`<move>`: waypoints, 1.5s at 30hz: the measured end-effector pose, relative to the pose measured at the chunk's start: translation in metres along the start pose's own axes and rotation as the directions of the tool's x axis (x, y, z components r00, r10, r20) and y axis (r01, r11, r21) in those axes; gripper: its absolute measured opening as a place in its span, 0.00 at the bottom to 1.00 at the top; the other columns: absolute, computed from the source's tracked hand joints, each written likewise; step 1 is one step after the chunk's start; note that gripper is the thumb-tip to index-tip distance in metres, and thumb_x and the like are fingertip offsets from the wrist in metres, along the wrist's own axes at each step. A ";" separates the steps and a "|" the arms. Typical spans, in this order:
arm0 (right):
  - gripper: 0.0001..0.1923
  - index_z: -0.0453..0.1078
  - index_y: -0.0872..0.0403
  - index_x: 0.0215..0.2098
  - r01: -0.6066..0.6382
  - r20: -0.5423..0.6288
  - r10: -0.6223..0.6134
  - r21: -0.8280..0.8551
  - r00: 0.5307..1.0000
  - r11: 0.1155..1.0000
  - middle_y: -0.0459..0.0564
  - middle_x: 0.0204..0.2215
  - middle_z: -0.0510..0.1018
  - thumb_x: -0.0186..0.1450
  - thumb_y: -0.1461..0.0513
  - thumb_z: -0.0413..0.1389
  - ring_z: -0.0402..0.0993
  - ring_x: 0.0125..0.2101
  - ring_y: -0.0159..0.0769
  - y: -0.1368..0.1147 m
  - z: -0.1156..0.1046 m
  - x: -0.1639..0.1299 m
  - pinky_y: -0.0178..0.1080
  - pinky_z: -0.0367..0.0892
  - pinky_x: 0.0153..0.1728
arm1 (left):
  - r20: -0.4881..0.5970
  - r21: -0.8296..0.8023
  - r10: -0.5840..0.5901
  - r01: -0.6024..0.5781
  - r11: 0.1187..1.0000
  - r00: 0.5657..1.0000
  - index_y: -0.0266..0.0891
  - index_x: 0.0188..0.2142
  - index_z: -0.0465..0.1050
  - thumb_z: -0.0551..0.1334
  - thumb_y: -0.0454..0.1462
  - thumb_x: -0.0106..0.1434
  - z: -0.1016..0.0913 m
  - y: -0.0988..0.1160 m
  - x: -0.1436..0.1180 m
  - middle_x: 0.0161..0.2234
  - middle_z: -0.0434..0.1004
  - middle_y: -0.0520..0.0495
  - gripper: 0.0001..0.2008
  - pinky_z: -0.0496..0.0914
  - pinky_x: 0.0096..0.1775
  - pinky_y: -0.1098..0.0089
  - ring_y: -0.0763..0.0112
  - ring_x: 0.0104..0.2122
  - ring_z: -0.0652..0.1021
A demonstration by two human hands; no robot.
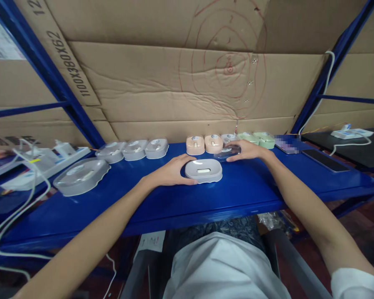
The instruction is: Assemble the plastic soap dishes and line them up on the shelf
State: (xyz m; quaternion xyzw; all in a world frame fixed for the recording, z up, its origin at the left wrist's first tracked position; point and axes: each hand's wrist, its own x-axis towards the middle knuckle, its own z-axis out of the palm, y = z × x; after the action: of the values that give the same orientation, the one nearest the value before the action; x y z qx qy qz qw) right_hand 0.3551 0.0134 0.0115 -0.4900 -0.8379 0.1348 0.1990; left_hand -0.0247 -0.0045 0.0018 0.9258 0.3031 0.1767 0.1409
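Note:
A grey oval plastic box, which looks like a soap box, sits without a lid on the blue table, a small white bar-shaped piece in its middle. My left hand grips its left end between thumb and fingers. Just behind and to the right, my right hand holds a clear plastic lid by its right end. The lid is apart from the grey box and partly overlaps the boxes behind it in this view. Beyond my hands stand two peach boxes with clear lids.
More lidded grey boxes stand at the back left, a larger-looking one nearer. Green boxes are at the back right, beside a phone. Power strips with white cables lie left. A cardboard wall stands behind.

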 end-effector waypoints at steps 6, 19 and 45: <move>0.43 0.76 0.50 0.65 0.044 0.069 -0.033 -0.174 0.997 0.984 0.55 0.55 0.86 0.56 0.45 0.74 0.84 0.49 0.53 0.002 0.004 0.002 0.50 0.78 0.52 | 0.016 0.009 -0.034 0.034 0.999 0.999 0.44 0.67 0.70 0.75 0.58 0.57 0.001 -0.003 -0.001 0.63 0.75 0.38 0.43 0.68 0.65 0.48 0.43 0.63 0.75; 0.40 0.74 0.46 0.68 0.147 0.104 -0.125 -0.237 0.987 0.960 0.55 0.62 0.81 0.60 0.47 0.73 0.77 0.59 0.57 -0.001 0.006 0.003 0.55 0.70 0.63 | 0.006 -0.009 -0.021 0.021 1.000 1.000 0.43 0.73 0.63 0.77 0.56 0.56 0.014 -0.009 -0.001 0.68 0.70 0.34 0.51 0.66 0.66 0.45 0.40 0.66 0.71; 0.39 0.72 0.48 0.67 0.451 -0.141 -0.437 0.087 0.888 0.888 0.57 0.62 0.80 0.61 0.47 0.74 0.77 0.61 0.53 -0.076 0.081 0.009 0.56 0.71 0.64 | -0.041 -0.067 0.045 -0.048 0.997 0.998 0.44 0.72 0.64 0.77 0.53 0.58 0.021 -0.007 0.003 0.65 0.74 0.38 0.48 0.66 0.63 0.47 0.44 0.60 0.72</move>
State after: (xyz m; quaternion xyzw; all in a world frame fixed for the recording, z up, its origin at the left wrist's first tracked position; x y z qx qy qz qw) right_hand 0.2553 -0.0183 -0.0262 -0.2798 -0.9052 0.1055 0.3018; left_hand -0.0178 -0.0005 -0.0188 0.9236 0.2779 0.2083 0.1621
